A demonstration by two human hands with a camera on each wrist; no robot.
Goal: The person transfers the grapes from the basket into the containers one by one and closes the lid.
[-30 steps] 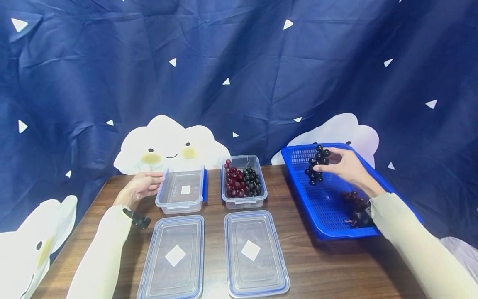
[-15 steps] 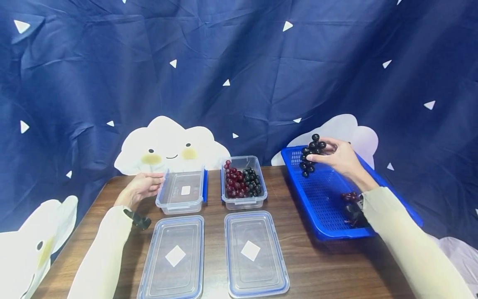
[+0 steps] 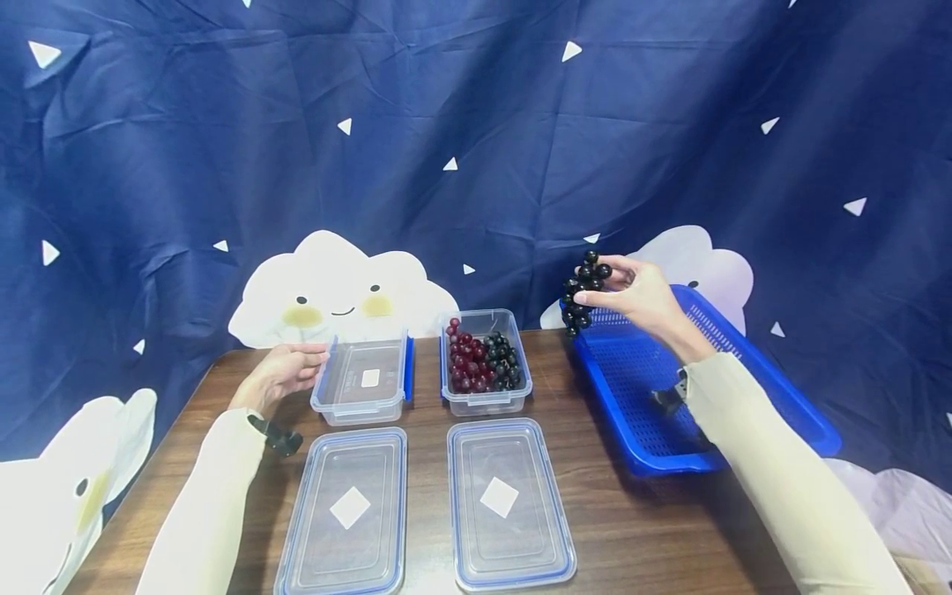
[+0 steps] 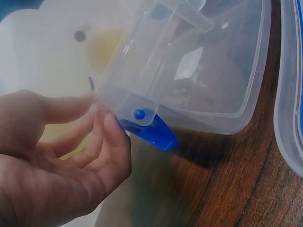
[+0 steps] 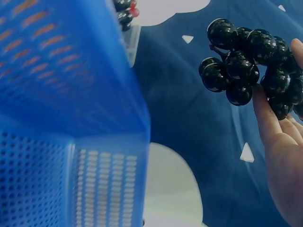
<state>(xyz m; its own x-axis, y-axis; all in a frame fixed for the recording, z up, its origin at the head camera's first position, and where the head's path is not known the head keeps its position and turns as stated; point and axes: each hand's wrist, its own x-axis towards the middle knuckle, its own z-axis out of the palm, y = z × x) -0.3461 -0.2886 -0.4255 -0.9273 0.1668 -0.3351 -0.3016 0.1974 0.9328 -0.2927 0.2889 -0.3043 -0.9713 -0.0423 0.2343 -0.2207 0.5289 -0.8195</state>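
Observation:
Black grapes (image 3: 583,289) in a bunch are pinched between the thumb and fingers of my right hand (image 3: 643,302), held up over the far left edge of the blue basket (image 3: 640,380). The right wrist view shows the glossy bunch (image 5: 241,61) beside the basket wall. On the left, my left hand (image 3: 283,372) pinches the rim of a clear plastic food container (image 3: 364,405) with nothing in it but a white label. In the left wrist view, thumb and fingers meet at its edge by a blue latch (image 4: 161,135). A second container (image 3: 487,403) holds red grapes (image 3: 468,364) and black grapes (image 3: 503,364).
Two clear lids, the left lid (image 3: 345,512) and the right lid (image 3: 513,504), lie flat on the wooden table (image 3: 632,537) in front of the containers. Behind the table hangs a dark blue curtain (image 3: 476,107) with white clouds and triangles. My right forearm hides part of the basket.
My right hand has lifted the bunch of black grapes and carried it left, from over the basket's middle to its far left edge. The left hand and containers have stayed put.

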